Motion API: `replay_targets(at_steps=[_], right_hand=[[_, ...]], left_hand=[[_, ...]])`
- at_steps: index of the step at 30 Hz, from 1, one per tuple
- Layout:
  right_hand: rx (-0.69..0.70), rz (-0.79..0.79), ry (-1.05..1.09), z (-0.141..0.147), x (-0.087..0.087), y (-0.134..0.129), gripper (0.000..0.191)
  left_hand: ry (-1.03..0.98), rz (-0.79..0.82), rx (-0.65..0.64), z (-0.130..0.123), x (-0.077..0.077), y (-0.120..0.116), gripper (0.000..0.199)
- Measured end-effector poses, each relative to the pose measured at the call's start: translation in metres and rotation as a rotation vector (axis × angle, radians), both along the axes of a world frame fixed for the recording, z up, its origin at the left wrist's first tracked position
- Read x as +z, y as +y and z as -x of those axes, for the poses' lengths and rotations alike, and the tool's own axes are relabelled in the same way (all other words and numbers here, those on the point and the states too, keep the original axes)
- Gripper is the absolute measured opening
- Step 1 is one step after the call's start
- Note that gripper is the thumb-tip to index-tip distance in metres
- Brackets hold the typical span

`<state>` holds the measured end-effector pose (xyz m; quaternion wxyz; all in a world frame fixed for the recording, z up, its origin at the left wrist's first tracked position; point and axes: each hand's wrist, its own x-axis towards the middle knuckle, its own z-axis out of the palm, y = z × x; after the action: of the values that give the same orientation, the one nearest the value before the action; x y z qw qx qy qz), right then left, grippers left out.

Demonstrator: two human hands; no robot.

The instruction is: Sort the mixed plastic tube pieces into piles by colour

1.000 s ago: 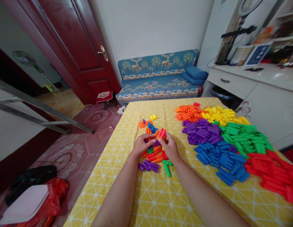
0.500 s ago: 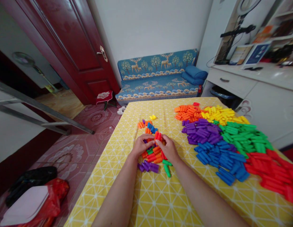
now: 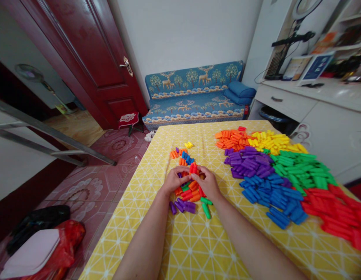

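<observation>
My left hand and my right hand meet over a mixed heap of small tube-shaped plastic pieces. Between their fingertips stand red plastic pieces, held upright side by side; the lower ends are hidden by the fingers. Orange pieces, with some red and green ones, lie beneath and between the hands. Nearer to me are purple pieces and green pieces. Just beyond the fingers lie blue pieces, and farther off a few yellow pieces.
On the table's right side, colour-sorted piles spread out: an orange pile, yellow pile, purple pile, green pile, blue pile and red pile. A yellow patterned cloth covers the table. Beyond stands a blue sofa.
The red pieces have turned more upright and sit closer together between my fingertips. A purple piece near my left wrist has shifted slightly. Both hands stay in nearly the same place.
</observation>
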<state>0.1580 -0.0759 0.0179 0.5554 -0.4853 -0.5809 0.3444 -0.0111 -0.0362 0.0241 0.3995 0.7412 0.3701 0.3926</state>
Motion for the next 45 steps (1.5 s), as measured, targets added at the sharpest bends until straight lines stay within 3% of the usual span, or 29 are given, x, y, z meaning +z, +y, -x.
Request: replay_targets(at_steps=[10, 18, 36, 45], right_hand=[[0.033, 0.076, 0.096, -0.001, -0.004, 0.001, 0.027], [0.060, 0.043, 0.084, -0.002, -0.008, 0.004, 0.025], [0.022, 0.061, 0.083, -0.001, -0.008, 0.004, 0.025], [0.008, 0.058, 0.099, 0.000, -0.008, 0.003, 0.025]], left_hand=[[-0.034, 0.067, -0.023, 0.000, 0.002, 0.000, 0.020], [0.027, 0.036, 0.006, 0.002, -0.001, 0.001, 0.017], [0.052, 0.015, 0.035, 0.001, -0.006, 0.001, 0.031], [0.046, -0.002, -0.008, 0.000, -0.002, 0.000, 0.030]])
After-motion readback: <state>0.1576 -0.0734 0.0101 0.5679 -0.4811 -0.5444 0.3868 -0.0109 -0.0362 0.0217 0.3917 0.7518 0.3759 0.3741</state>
